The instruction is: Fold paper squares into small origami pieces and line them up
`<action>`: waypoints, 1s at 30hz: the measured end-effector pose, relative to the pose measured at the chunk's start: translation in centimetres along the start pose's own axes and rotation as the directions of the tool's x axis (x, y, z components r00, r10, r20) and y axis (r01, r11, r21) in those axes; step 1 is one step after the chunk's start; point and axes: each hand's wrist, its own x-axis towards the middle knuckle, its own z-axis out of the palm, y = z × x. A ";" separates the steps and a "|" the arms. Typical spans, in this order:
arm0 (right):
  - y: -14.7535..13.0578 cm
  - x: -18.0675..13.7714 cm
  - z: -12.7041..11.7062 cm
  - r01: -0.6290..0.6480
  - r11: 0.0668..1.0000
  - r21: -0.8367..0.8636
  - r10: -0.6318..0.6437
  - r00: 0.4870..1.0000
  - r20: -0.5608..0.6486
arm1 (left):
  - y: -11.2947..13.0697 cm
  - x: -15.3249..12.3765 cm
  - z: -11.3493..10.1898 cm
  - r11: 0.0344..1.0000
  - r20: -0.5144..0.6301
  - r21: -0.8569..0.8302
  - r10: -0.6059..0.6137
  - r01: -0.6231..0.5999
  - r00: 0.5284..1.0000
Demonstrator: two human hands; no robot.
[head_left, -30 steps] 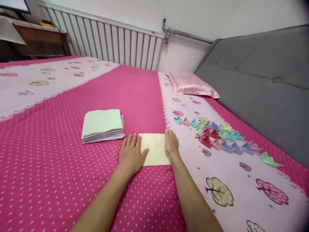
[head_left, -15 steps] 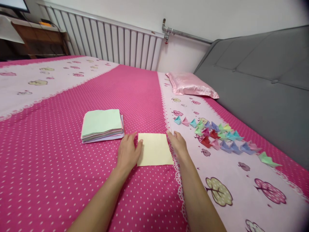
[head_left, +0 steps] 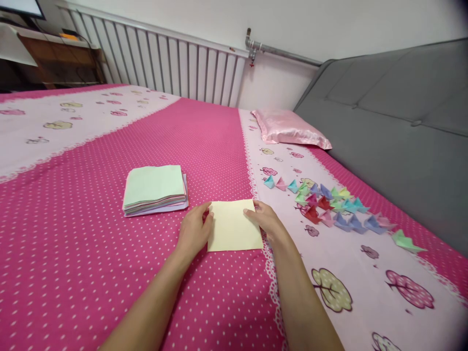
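Observation:
A square sheet of pale yellow paper [head_left: 234, 229] lies on the pink dotted bedspread [head_left: 91, 273] in front of me. My left hand [head_left: 195, 226] grips its left edge near the far corner, thumb on top and fingers at the side. At the far right corner, my right hand [head_left: 266, 217] pinches the sheet, with the thumb over the top and the fingers underneath. The paper looks flat and unfolded. Left of my left hand sits a stack of coloured paper [head_left: 155, 187], a pale green sheet uppermost.
Several small folded paper boats [head_left: 323, 202] in many colours stand in rows on the right. Behind them are a pink satin pillow [head_left: 288, 127] and a grey padded headboard [head_left: 395, 107]. A white radiator [head_left: 164, 58] runs along the wall at the back.
My right hand has moved in from beside the sheet, and its thumb now rests on the paper. My left fingers have closed on the left edge.

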 end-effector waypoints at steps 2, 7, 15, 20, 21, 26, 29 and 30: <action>-0.6 -0.5 0.4 -0.043 0.992 0.119 0.033 0.996 0.082 | -0.2 0.1 0.0 0.998 0.001 -0.066 -0.024 0.024 1.000; -1.4 -0.8 0.6 -0.042 0.945 0.325 -0.011 0.987 0.159 | -0.7 0.3 0.4 0.947 -0.012 -0.311 -0.086 0.078 0.996; -2.1 -0.8 0.6 -0.002 0.872 0.490 -0.122 0.967 0.222 | 1.4 0.1 -0.7 0.539 0.195 -0.780 -0.273 0.318 0.942; -2.3 -1.1 1.3 -0.029 0.860 0.510 -0.115 0.962 0.249 | 2.9 -0.1 -2.0 0.187 0.494 -0.829 -0.198 0.528 0.846; -2.3 -1.1 1.5 -0.033 0.860 0.509 -0.105 0.965 0.240 | 3.0 -0.1 -2.1 0.156 0.523 -0.820 -0.185 0.550 0.832; -2.2 -1.2 2.2 -0.051 0.882 0.469 -0.041 0.982 0.183 | 2.7 -0.4 -1.8 0.213 0.583 -0.756 -0.209 0.618 0.785; -2.1 -1.1 2.2 -0.045 0.895 0.444 -0.041 0.982 0.183 | 2.1 -0.4 -1.5 0.268 0.559 -0.749 -0.234 0.606 0.795; -2.1 -1.1 2.1 -0.040 0.899 0.437 -0.045 0.982 0.184 | 2.0 -0.3 -1.4 0.270 0.552 -0.751 -0.244 0.602 0.797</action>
